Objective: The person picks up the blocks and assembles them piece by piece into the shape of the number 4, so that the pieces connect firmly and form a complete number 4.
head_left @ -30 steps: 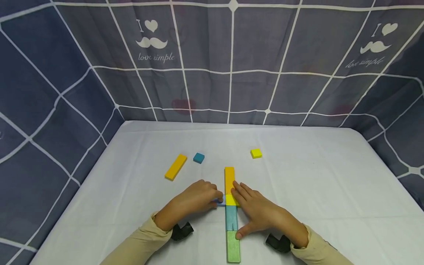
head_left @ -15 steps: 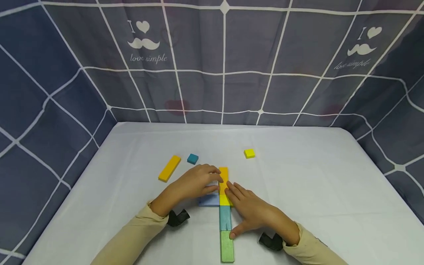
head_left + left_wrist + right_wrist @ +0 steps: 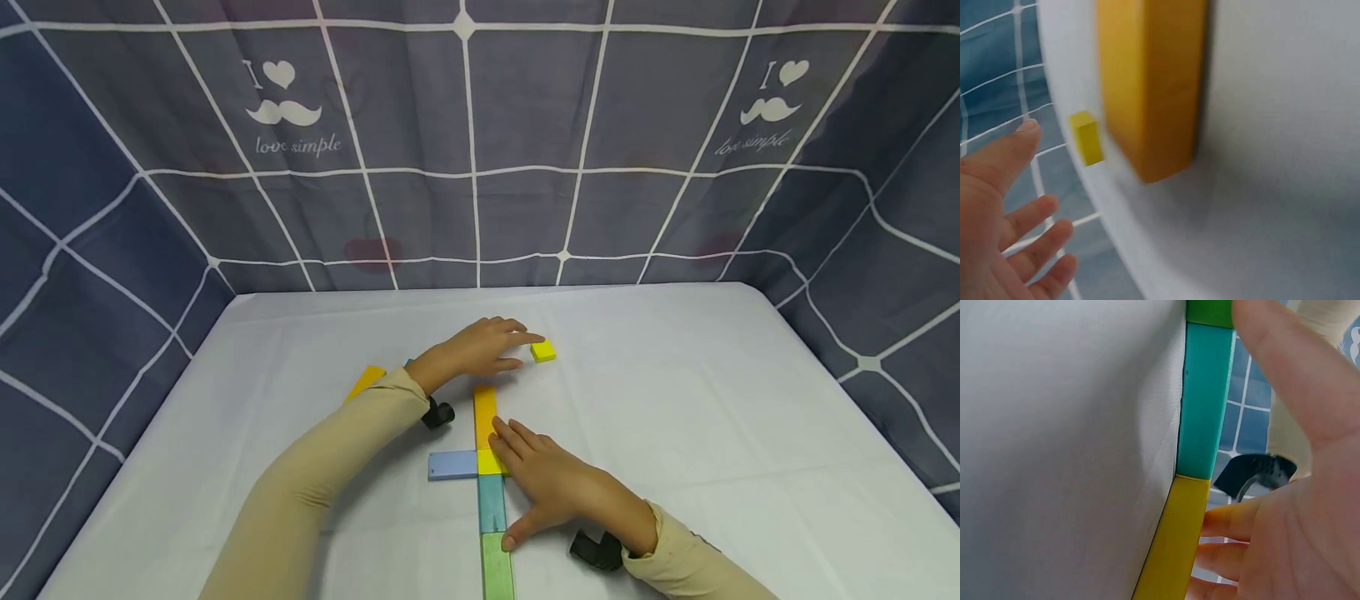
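My left hand point(image 3: 483, 346) reaches over the back of the table, fingers spread and holding nothing. Its index fingertip overlaps a small yellow block point(image 3: 543, 351) in the head view; in the left wrist view that yellow block point(image 3: 1088, 140) stands apart from the fingers. My right hand point(image 3: 551, 479) rests flat along a line of blocks, fingertips at the orange block point(image 3: 484, 417) and yellow block point(image 3: 490, 462), thumb on the green block point(image 3: 497, 567). Between them lies a teal block point(image 3: 491, 503). A periwinkle-blue block point(image 3: 452, 465) sticks out leftward from the yellow one.
Another orange block point(image 3: 365, 382) lies at the back left, partly behind the left sleeve point(image 3: 330, 467). Only a sliver of a blue block point(image 3: 409, 362) shows beside the left wrist. A grey gridded curtain point(image 3: 420, 208) surrounds the white table point(image 3: 675, 400).
My left hand has let go of the periwinkle-blue block and moved up and right to the small yellow block. The right hand stays by the line. The head view has shifted slightly.
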Demonstrator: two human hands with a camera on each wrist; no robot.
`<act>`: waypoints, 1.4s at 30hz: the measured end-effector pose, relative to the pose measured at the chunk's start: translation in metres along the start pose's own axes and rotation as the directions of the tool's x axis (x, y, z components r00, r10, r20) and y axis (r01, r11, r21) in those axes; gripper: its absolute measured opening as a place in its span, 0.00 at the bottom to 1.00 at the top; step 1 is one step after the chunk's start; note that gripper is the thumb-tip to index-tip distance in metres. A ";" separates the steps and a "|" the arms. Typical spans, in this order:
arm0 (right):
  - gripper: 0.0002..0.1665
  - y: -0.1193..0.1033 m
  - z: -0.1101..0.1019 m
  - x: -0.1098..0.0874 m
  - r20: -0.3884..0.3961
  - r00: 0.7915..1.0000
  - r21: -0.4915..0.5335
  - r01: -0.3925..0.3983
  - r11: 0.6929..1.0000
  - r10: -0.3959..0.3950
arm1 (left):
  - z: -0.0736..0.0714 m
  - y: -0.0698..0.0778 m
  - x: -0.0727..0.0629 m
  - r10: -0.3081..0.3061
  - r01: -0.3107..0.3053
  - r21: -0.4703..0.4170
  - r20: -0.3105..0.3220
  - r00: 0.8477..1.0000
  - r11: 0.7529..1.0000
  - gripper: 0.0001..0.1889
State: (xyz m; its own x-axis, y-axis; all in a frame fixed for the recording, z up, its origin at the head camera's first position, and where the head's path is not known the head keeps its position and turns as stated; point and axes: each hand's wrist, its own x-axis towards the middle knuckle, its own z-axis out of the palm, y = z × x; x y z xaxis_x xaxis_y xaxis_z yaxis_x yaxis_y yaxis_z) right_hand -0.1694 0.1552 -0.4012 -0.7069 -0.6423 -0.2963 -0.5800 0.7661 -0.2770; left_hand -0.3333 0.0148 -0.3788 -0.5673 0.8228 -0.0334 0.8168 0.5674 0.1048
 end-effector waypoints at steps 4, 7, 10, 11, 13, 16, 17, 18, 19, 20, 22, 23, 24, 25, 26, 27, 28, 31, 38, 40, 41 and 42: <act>0.70 -0.002 0.000 0.000 0.001 1.000 -0.011 0.002 1.000 -0.002 | 0.007 -0.002 0.012 0.037 -0.041 0.078 0.048 0.998 0.996 0.27; 0.70 -0.002 -0.001 0.000 0.009 1.000 -0.020 0.000 1.000 0.000 | 0.011 -0.001 0.020 0.058 -0.069 0.134 0.084 0.995 0.989 0.27; 0.70 -0.002 -0.002 0.000 0.011 1.000 -0.025 -0.008 1.000 0.008 | 0.014 -0.001 0.026 0.058 -0.079 0.172 0.121 0.991 0.982 0.26; 0.70 -0.002 -0.002 0.000 0.011 1.000 -0.025 -0.011 1.000 0.011 | 0.015 -0.001 0.027 0.060 -0.084 0.182 0.132 0.989 0.980 0.26; 0.70 -0.002 -0.002 0.000 0.009 1.000 -0.020 -0.013 1.000 0.013 | 0.016 -0.002 0.028 0.066 -0.095 0.195 0.150 0.986 0.976 0.25; 0.70 -0.003 -0.002 0.000 0.009 1.000 -0.013 -0.008 1.000 0.008 | 0.014 -0.004 0.024 0.066 -0.096 0.198 0.151 0.986 0.976 0.24; 0.70 -0.003 -0.003 0.000 0.010 1.000 -0.013 -0.008 1.000 0.008 | 0.014 -0.005 0.023 0.060 -0.088 0.191 0.146 0.987 0.978 0.23; 0.70 -0.004 -0.003 0.000 0.010 1.000 -0.012 -0.009 1.000 0.009 | 0.013 -0.006 0.021 0.052 -0.077 0.183 0.138 0.989 0.980 0.23; 0.70 -0.004 -0.003 0.000 0.010 1.000 -0.011 -0.011 1.000 0.011 | 0.011 -0.007 0.020 0.042 -0.065 0.176 0.129 0.991 0.982 0.22; 0.71 -0.004 -0.004 0.001 0.010 1.000 -0.012 -0.014 1.000 0.014 | 0.010 -0.009 0.018 0.028 -0.049 0.168 0.121 0.992 0.985 0.21; 0.71 -0.004 -0.004 0.001 0.011 1.000 -0.010 -0.021 1.000 0.021 | 0.009 -0.012 0.015 0.005 -0.022 0.158 0.104 0.995 0.987 0.20; 0.71 -0.004 -0.005 0.001 0.012 1.000 -0.010 -0.024 1.000 0.024 | 0.008 -0.014 0.013 -0.002 -0.013 0.156 0.098 0.995 0.988 0.19; 0.71 -0.004 -0.005 0.001 0.013 1.000 -0.009 -0.026 1.000 0.026 | 0.008 -0.016 0.011 -0.009 -0.005 0.149 0.092 0.996 0.989 0.19; 0.71 -0.004 -0.005 0.000 0.014 1.000 -0.008 -0.026 1.000 0.027 | 0.008 -0.017 0.008 -0.016 0.003 0.143 0.089 0.996 0.990 0.18; 0.71 -0.003 -0.005 0.000 0.014 1.000 -0.008 -0.027 1.000 0.027 | 0.008 -0.019 0.005 -0.025 0.014 0.132 0.086 0.996 0.991 0.17; 0.71 -0.003 -0.005 -0.001 0.013 1.000 -0.003 -0.027 1.000 0.027 | 0.008 -0.020 0.002 -0.034 0.023 0.126 0.084 0.996 0.992 0.16; 0.71 -0.003 -0.005 -0.001 0.013 1.000 -0.001 -0.025 1.000 0.025 | 0.009 -0.021 -0.003 -0.046 0.036 0.116 0.082 0.996 0.993 0.15; 0.71 -0.003 -0.004 -0.002 0.007 1.000 -0.003 -0.023 1.000 0.023 | 0.009 -0.023 -0.018 -0.084 0.076 0.096 0.083 0.993 0.992 0.14; 0.72 -0.002 -0.002 0.000 -0.003 1.000 -0.012 -0.012 1.000 0.012 | 0.007 -0.024 -0.062 -0.112 0.104 0.081 0.094 0.989 0.991 0.13; 0.72 -0.002 -0.001 0.001 -0.004 1.000 -0.007 -0.012 1.000 0.012 | 0.007 -0.024 -0.077 -0.097 0.090 0.098 0.076 0.992 0.991 0.13; 0.72 -0.002 -0.001 0.001 -0.005 1.000 -0.004 -0.013 1.000 0.013 | 0.007 -0.024 -0.085 -0.088 0.080 0.115 0.064 0.994 0.990 0.13; 0.72 -0.003 -0.001 0.001 -0.006 1.000 0.002 -0.013 1.000 0.013 | 0.008 -0.023 -0.092 -0.074 0.068 0.129 0.047 0.996 0.989 0.13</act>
State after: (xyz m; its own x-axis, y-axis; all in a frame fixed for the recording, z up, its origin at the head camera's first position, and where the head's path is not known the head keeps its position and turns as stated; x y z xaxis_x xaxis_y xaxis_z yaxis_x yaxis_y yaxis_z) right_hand -0.1693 0.1523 -0.4001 -0.7172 -0.6318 -0.2941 -0.5699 0.7746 -0.2744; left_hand -0.2990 -0.0741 -0.3865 -0.6209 0.7789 -0.0880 0.7832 0.6213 -0.0265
